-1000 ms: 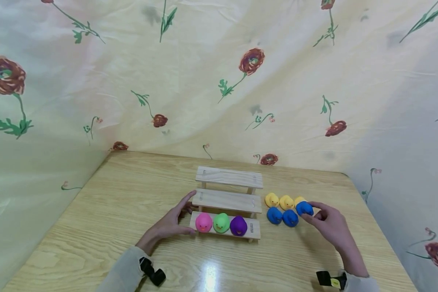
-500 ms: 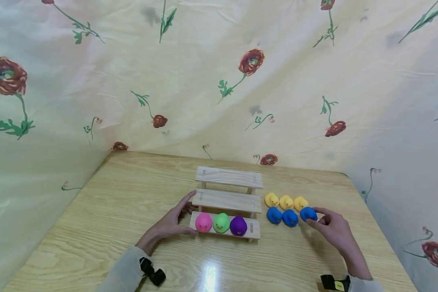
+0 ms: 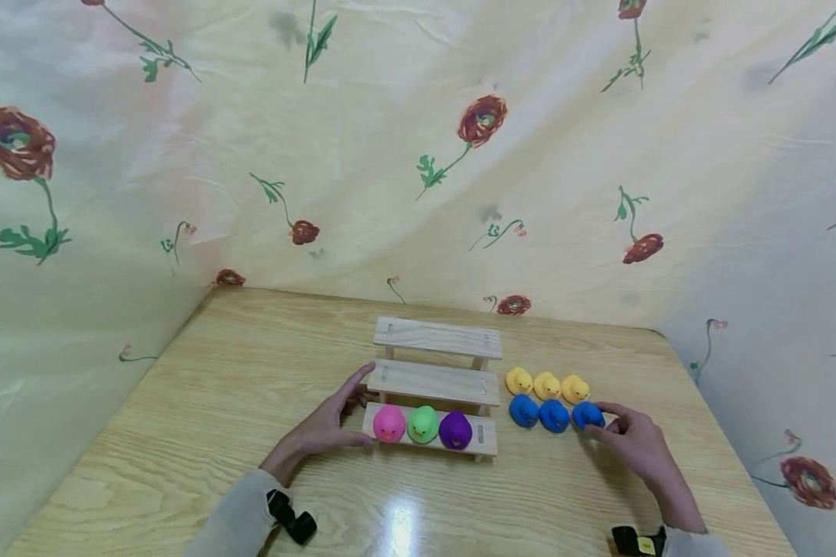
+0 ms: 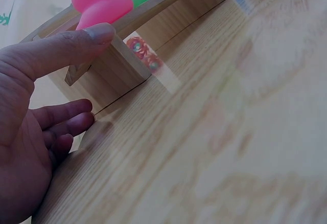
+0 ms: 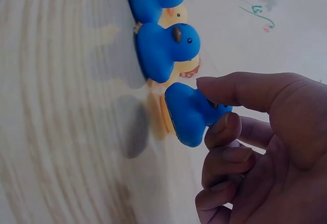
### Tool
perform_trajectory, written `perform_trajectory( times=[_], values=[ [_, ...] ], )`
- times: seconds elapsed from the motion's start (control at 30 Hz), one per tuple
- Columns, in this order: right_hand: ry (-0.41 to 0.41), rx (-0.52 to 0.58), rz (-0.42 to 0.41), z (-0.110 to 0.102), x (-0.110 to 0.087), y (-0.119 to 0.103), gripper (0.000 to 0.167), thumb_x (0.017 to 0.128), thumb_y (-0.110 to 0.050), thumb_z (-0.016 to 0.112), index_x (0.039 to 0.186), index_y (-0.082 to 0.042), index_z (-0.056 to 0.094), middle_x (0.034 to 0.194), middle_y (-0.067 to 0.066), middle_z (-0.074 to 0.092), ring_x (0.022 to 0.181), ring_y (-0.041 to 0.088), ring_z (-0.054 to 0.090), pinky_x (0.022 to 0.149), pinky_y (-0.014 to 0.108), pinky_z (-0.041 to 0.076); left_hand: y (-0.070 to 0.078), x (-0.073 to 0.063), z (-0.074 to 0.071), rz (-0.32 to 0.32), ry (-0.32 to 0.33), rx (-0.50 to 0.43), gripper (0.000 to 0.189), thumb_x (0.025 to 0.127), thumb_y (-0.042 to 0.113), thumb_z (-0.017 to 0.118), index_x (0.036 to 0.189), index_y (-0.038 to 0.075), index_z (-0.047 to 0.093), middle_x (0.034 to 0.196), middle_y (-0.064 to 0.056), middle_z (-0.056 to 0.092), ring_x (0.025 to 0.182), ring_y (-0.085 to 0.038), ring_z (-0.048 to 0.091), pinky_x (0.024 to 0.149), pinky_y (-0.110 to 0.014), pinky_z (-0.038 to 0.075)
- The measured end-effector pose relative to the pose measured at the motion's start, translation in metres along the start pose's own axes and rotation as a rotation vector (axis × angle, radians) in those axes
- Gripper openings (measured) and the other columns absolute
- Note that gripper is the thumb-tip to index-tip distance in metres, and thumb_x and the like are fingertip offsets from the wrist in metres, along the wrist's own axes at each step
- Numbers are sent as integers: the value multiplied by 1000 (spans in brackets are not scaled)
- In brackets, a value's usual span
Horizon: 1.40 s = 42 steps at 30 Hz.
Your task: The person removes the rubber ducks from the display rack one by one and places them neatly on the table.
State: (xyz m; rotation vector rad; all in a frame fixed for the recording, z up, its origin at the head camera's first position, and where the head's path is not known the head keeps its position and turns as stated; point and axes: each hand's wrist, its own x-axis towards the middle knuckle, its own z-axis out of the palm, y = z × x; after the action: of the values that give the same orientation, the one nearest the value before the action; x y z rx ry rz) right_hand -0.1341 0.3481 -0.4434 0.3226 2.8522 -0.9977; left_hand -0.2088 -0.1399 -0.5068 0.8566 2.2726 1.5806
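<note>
My right hand (image 3: 634,439) pinches a blue rubber duck (image 3: 588,415) between thumb and fingertips, at the right end of a row. In the right wrist view the same duck (image 5: 186,112) is tilted, its shadow apart from it. Two more blue ducks (image 3: 553,416) stand beside it, with three yellow ducks (image 3: 546,385) behind. My left hand (image 3: 326,424) is spread at the left end of a three-step wooden stand (image 3: 435,383). Its thumb (image 4: 76,47) lies against the end of the lowest step. Pink (image 3: 389,424), green (image 3: 423,425) and purple (image 3: 456,431) ducks sit on that step.
The stand and ducks are on a wood-grain table (image 3: 251,340). A flower-printed cloth (image 3: 362,139) hangs behind the table and along its sides. Black straps with small devices (image 3: 292,518) circle both wrists.
My right hand has moved the blue duck slightly right and down, into line with the other two blue ducks; the third yellow duck now shows fully. My left hand has stayed in place.
</note>
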Motion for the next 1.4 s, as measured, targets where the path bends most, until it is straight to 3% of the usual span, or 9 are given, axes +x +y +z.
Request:
perform_trajectory(
  times=[0.3,1.4],
  values=[
    [-26,23,3,3,2,6,57,94,-19,67,140,9,49,69,0,54,57,11,47,52,25,39,2,0,0,-21,-5,-6,114,77,24,87,161,35,12,135,-13,52,115,-21,51,105,-34,40],
    [-46,33,20,3,3,9,57,94,-17,67,142,6,48,69,0,58,58,12,50,53,25,41,5,-1,0,-33,-2,-9,114,76,24,88,161,35,12,135,-13,52,114,-20,50,104,-36,40]
  ],
)
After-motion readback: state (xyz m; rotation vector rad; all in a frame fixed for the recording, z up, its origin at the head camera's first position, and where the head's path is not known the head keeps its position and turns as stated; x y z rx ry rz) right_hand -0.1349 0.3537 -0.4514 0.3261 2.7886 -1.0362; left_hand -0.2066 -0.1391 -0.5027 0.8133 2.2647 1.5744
